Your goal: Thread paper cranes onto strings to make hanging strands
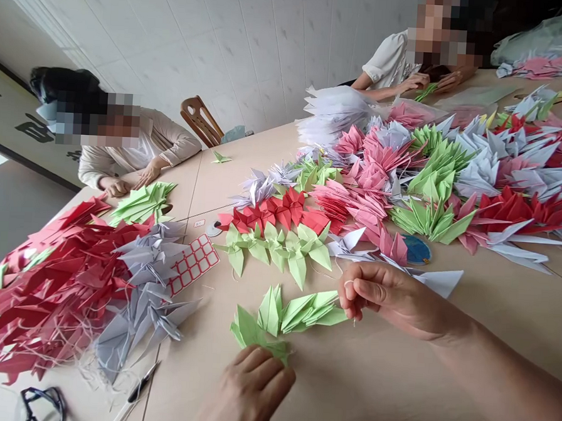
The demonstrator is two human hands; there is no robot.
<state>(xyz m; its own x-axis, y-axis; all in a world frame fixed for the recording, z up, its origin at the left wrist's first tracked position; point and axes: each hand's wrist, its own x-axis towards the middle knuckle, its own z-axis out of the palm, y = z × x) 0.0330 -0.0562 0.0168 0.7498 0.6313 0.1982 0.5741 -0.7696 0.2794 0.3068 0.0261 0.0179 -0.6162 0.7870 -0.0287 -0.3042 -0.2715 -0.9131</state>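
At the back, beyond the table, a pale wall (252, 33) with slanting seams. Below, spreading across most of the view, a beige table (347, 377) with seams between its panels. To the far right, a mixed heap (481, 164) of folded paper in pink, red, green, white and pale blue; to the left, a red heap (66, 262) edged with grey folds (150, 273). At the far side, one person (148, 141) in a light jacket near a green stack (142, 202), another (390, 59) in white holding green paper, plus a wooden chair (201, 121) between them.

Reaches in from the right with the right hand (380, 297), thumb and forefinger pinching white thread (349, 283) at the right end of the green folds (299, 315). Lays the left hand (253, 382) palm down over their near left end, fingers bent and close together; cannot tell whether anything is gripped beneath. Just beyond the green folds, a light green row (279, 248), then a red row (266, 213). To the left of these, a red-gridded sheet (193, 265). At the near left edge, dark-framed glasses (42, 405) and a slim pointed tool (134, 394).
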